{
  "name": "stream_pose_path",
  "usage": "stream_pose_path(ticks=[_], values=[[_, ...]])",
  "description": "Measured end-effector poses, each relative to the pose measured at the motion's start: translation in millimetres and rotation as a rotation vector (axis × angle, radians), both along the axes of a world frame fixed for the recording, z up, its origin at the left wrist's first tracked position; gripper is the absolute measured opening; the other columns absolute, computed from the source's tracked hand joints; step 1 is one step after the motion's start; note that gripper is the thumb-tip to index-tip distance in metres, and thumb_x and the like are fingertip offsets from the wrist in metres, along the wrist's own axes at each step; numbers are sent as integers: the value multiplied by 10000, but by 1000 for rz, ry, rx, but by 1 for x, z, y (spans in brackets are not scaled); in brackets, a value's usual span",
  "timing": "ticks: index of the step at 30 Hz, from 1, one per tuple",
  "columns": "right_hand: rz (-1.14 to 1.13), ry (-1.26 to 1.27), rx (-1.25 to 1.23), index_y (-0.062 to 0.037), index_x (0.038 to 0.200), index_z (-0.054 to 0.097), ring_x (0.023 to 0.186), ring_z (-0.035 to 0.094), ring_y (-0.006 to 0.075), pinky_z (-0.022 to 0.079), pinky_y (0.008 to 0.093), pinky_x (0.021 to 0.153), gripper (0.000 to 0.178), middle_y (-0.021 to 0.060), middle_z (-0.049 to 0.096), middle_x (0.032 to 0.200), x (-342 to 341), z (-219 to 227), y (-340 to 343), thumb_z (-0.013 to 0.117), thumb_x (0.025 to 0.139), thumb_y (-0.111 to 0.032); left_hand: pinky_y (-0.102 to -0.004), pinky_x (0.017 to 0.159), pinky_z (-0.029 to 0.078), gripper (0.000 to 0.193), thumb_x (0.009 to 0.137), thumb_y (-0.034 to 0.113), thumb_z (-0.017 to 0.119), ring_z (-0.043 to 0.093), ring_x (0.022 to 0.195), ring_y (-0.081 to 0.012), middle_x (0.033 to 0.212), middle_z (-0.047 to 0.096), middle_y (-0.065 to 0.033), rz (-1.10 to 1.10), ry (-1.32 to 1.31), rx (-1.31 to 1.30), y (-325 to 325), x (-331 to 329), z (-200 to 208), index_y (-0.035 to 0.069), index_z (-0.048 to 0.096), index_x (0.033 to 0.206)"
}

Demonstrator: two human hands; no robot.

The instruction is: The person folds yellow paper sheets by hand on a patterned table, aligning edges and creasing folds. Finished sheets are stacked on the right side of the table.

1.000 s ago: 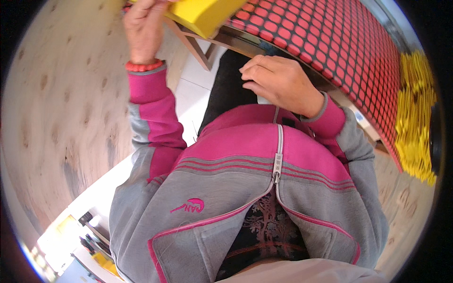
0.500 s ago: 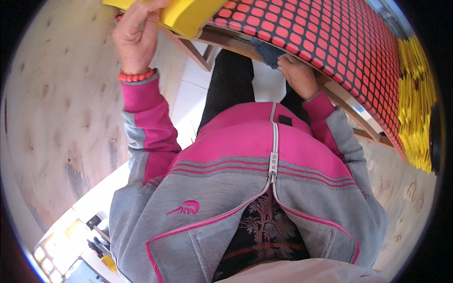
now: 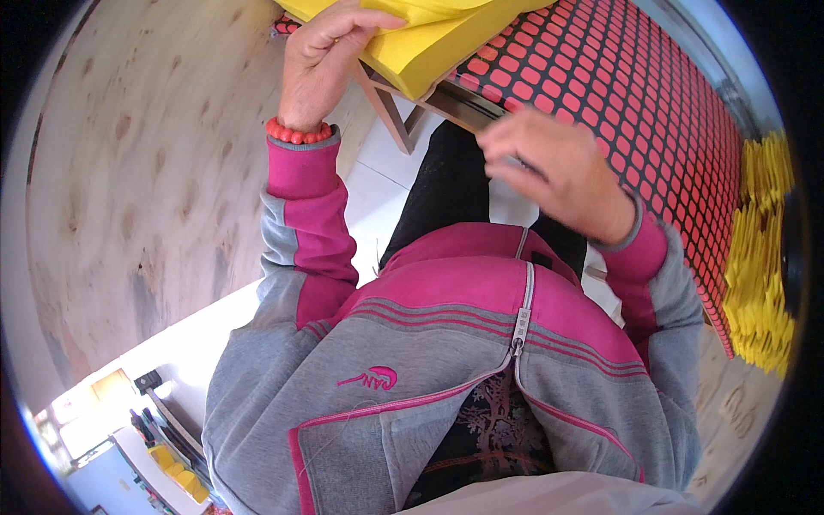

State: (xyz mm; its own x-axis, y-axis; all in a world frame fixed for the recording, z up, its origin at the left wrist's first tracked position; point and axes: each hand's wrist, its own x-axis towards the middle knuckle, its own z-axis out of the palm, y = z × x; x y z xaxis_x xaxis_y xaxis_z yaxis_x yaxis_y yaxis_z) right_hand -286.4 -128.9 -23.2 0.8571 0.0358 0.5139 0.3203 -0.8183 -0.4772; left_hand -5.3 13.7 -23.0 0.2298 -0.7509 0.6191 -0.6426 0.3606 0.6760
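Observation:
My left hand (image 3: 324, 70) is at the top of the view, a red bead bracelet round its wrist. Its thumb and fingers close on the edge of a yellow fabric-like piece (image 3: 421, 62), folded over the corner of the table. The far part of that piece runs out of view. My right hand (image 3: 562, 172) is raised in front of the table edge, blurred by motion, with curled fingers. A small greyish bit shows between thumb and fingers, too smeared to name.
The table has a red-and-black patterned cover (image 3: 618, 103) and wooden legs (image 3: 390, 120). A stack of folded yellow pieces (image 3: 760, 266) hangs at the right edge. A wood-grain surface (image 3: 154, 189) fills the left. Dark and yellow items (image 3: 176, 468) stand at the lower left.
My right hand has come up and nearer from under the table edge; the dark blue cloth it held is out of sight. The view has shifted, and more of the yellow piece shows.

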Motion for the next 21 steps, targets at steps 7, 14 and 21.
stream_pose_path(ticks=[7,14,21], values=[[53,-443,-195,-53,927,679,801,705,250,573,319,695,154,86,712,962,84,45,-8,774,806,-72,-286,978,473,207,993,-48,557,625,1118,-160,1164,686,-56,-44,-12,24,0,4,-5,4,730,1094],[110,-434,-318,-52,920,681,825,696,250,570,326,701,160,81,694,926,111,42,-11,773,792,-83,-248,863,494,215,959,-78,517,634,943,-100,988,713,-18,50,256,46,-4,2,-4,-10,715,1003],[36,-349,-512,-32,1011,685,938,707,206,556,274,795,140,91,717,1083,112,37,-17,728,891,-89,-237,836,483,216,941,-87,532,630,911,-100,985,700,-13,-150,190,81,-2,14,6,-6,706,1040]])
